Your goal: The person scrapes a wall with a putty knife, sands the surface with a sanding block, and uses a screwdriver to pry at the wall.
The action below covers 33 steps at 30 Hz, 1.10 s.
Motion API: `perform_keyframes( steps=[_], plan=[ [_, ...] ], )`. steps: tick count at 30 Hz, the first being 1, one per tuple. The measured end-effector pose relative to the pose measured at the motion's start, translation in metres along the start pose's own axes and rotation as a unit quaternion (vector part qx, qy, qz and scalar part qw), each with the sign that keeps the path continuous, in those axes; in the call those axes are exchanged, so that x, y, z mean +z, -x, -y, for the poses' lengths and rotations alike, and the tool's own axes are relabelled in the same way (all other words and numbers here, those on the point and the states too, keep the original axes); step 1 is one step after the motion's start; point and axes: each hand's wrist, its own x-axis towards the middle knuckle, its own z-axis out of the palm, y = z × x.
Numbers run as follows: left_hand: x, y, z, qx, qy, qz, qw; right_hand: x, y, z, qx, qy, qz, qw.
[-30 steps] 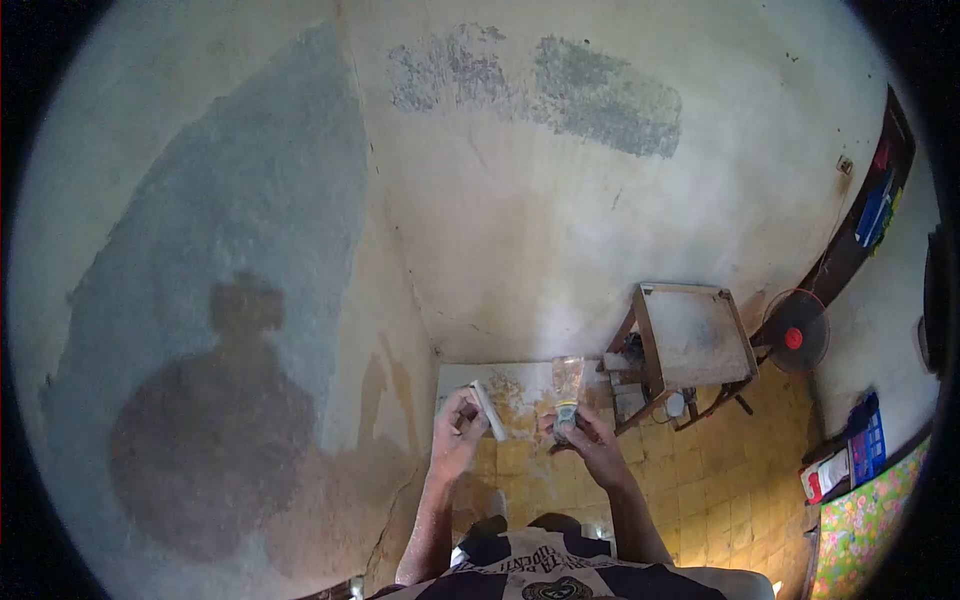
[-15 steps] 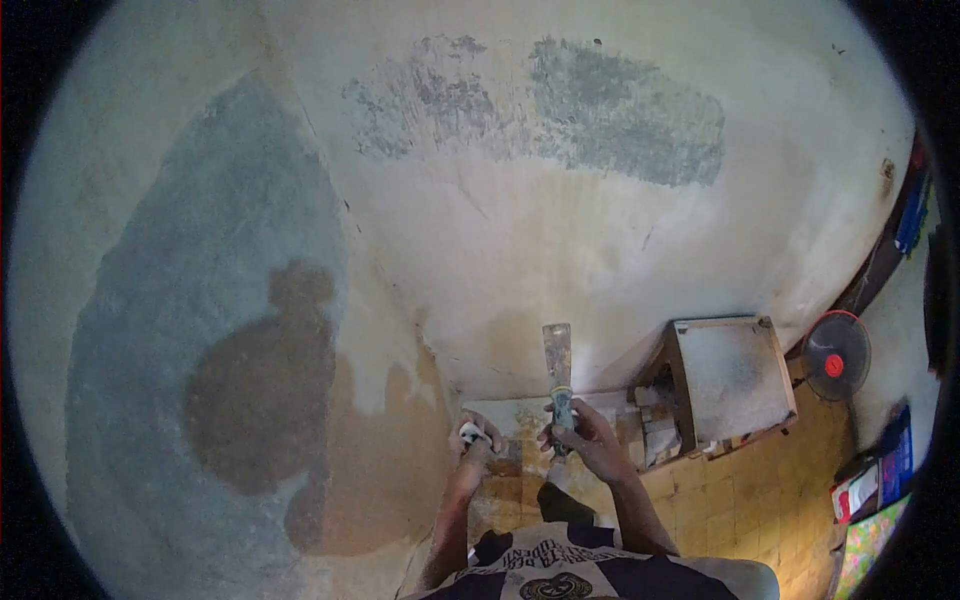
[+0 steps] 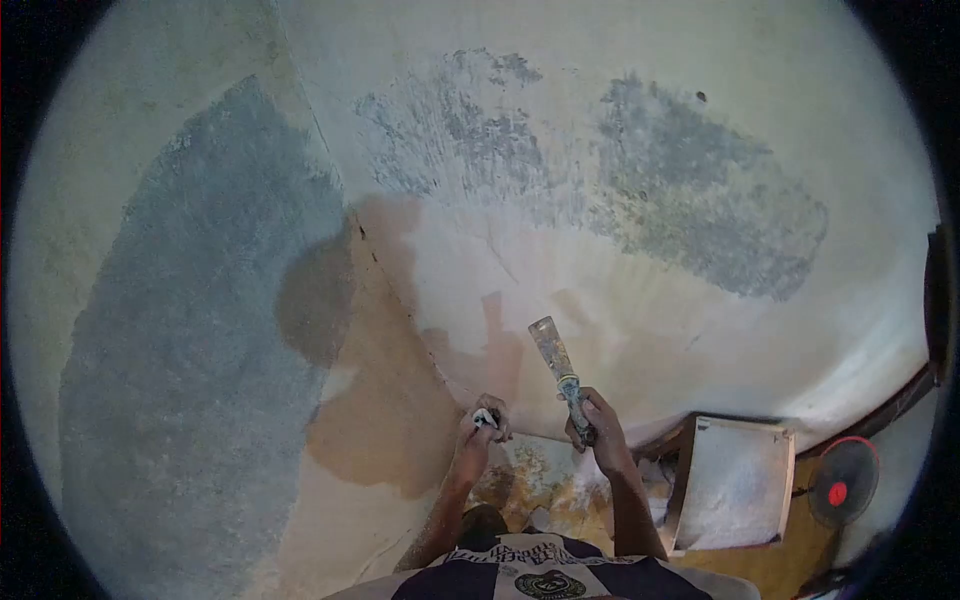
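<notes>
In my right hand [image 3: 598, 430] is a putty knife [image 3: 555, 352], held by its handle with the wide, stained blade pointing up and slightly left. My left hand [image 3: 484, 424] is closed around a small whitish object [image 3: 485, 417], too small to make out. Both hands are in front of my chest, apart from each other, near the lower part of the wall [image 3: 620, 290]. Neither the blade nor my left hand visibly touches the wall.
Rough grey patches [image 3: 715, 180] mark the wall ahead, and a large grey area [image 3: 200, 350] covers the left wall. A box-like cabinet [image 3: 735, 482] and a round fan [image 3: 843, 482] stand at the lower right. Dust and debris [image 3: 530, 475] lie below my hands.
My view has turned and the wall patches sit lower and further right. The putty knife now tilts left instead of standing nearly upright. Shadows on the left wall have shifted right.
</notes>
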Motion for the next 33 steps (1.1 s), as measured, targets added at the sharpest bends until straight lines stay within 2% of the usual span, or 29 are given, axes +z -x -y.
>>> perform_keyframes(
  steps=[3,6,9,11,12,15,18,21,24,28,33],
  plan=[
    [0.007,-0.015,0.007,-0.016,-0.034,-0.046,0.998,-0.002,-0.026,-0.004,-0.006,0.003,-0.005,1.000],
    [-0.001,-0.051,0.010,0.086,-0.267,0.011,0.960,-0.001,-0.053,-0.011,-0.043,0.022,-0.016,0.999],
    [0.012,-0.074,-0.010,0.182,-0.361,-0.002,0.915,0.008,-0.070,-0.011,-0.043,0.038,-0.027,0.998],
    [0.013,-0.088,-0.038,0.164,-0.339,0.036,0.926,0.015,-0.091,-0.001,-0.018,0.053,-0.027,0.998],
    [0.010,-0.096,-0.051,0.156,-0.328,0.052,0.930,0.019,-0.102,-0.004,-0.050,0.039,-0.024,0.998],
    [0.004,-0.117,-0.076,0.294,-0.293,0.075,0.906,0.052,-0.124,0.018,-0.023,0.073,-0.025,0.997],
    [-0.007,-0.138,-0.113,0.370,-0.294,0.105,0.875,0.087,-0.149,0.028,-0.035,0.097,-0.025,0.994],
    [-0.023,-0.179,-0.148,0.517,-0.314,0.143,0.783,0.108,-0.174,0.024,-0.050,0.134,-0.032,0.989],
    [-0.048,-0.223,-0.173,0.577,-0.362,0.127,0.720,0.134,-0.195,0.029,-0.095,0.158,-0.033,0.982],
    [-0.070,-0.267,-0.200,0.576,-0.359,0.128,0.723,0.164,-0.223,0.040,-0.198,0.281,-0.063,0.937],
    [-0.077,-0.301,-0.213,0.591,-0.345,0.117,0.720,0.185,-0.247,0.053,-0.245,0.340,-0.045,0.907]
  ],
)
